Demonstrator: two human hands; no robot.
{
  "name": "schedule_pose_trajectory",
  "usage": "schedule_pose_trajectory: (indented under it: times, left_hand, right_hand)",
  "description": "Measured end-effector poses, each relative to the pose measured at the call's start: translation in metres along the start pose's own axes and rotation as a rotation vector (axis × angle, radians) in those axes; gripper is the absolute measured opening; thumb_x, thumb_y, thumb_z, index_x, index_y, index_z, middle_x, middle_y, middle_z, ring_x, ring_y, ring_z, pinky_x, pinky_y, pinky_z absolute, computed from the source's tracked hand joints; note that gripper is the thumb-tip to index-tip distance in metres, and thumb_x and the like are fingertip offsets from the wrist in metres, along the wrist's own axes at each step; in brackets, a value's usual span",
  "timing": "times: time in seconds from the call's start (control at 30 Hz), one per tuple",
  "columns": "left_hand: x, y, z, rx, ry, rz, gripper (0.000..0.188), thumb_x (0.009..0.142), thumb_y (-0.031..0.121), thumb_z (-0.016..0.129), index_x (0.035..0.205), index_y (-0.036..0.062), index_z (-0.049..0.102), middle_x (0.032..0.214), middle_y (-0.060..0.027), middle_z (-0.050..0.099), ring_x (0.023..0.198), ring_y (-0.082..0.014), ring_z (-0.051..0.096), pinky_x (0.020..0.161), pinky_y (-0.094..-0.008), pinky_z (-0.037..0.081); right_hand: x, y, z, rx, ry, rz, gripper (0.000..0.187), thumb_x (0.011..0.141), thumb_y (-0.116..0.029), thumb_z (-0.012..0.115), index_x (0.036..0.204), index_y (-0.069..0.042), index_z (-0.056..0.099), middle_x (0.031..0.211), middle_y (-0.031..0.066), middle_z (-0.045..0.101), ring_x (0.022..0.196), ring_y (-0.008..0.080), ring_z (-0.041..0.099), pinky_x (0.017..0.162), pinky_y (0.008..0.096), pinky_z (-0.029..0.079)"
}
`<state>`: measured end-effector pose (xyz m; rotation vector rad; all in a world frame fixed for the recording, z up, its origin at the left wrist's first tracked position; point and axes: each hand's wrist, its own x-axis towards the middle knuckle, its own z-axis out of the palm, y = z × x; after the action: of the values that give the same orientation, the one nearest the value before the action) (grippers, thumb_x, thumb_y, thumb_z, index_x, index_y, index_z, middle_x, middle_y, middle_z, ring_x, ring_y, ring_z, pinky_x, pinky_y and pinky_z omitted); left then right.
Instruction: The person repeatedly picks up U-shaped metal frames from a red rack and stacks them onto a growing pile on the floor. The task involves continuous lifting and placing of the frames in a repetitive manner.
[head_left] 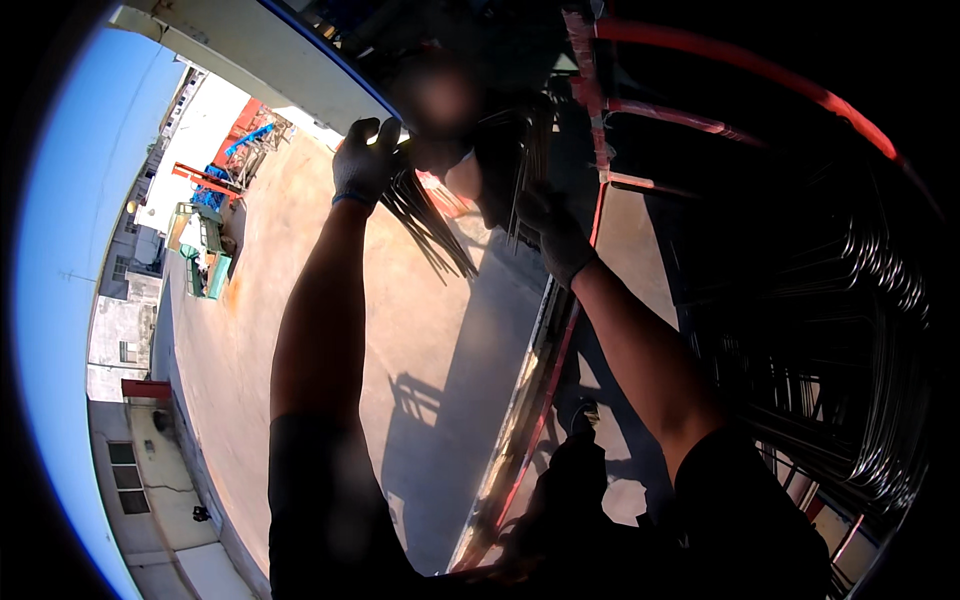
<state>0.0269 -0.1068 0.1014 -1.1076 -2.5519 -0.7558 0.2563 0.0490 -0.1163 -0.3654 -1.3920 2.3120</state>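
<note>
My left hand (365,165), in a grey work glove, is raised at the upper middle. Its fingers curl at the upper end of a bundle of thin metal rods (432,225), which slants down to the right. Further right, my right hand (557,235), also gloved and partly in shade, closes at the side of a second bundle of metal rods (530,170) that hangs nearly upright. Dark shadow hides where the two bundles run at the top. Facing me between the bundles is another person (465,180), bent close, mostly in shade.
A red metal frame (597,100) rises beside my right hand. Stacked bent wire pieces (880,370) fill the dark right side. A long rail (520,410) crosses the concrete floor (400,330) near my foot. Green and blue equipment (205,250) stands outside at the left.
</note>
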Motion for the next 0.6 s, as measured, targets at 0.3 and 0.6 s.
schedule_pose_trajectory:
  times: [0.3, 0.6]
  left_hand:
    - [-0.03, -0.047, 0.011, -0.697, -0.757, -0.474, 0.051, 0.114, 0.046, 0.054, 0.13, -0.0003, 0.07, 0.111, -0.0033, 0.075, 0.097, -0.0113, 0.07, 0.091, -0.03, 0.056]
    - [-0.153, 0.021, -0.004, -1.292, -1.12, -0.589, 0.082, 0.101, 0.057, 0.067, 0.148, -0.0087, 0.054, 0.129, -0.0217, 0.072, 0.115, -0.0331, 0.074, 0.097, -0.0443, 0.062]
  right_hand:
    - [0.103, 0.005, 0.055, 0.841, -0.302, -0.133, 0.053, 0.107, -0.04, 0.064, 0.147, -0.006, 0.057, 0.139, 0.0126, 0.068, 0.135, 0.0276, 0.059, 0.117, 0.0466, 0.044]
    - [-0.011, -0.091, 0.071, 0.773, -0.222, -0.104, 0.056, 0.086, -0.02, 0.082, 0.135, -0.003, 0.062, 0.111, 0.0088, 0.072, 0.096, 0.0244, 0.073, 0.084, 0.0392, 0.061]
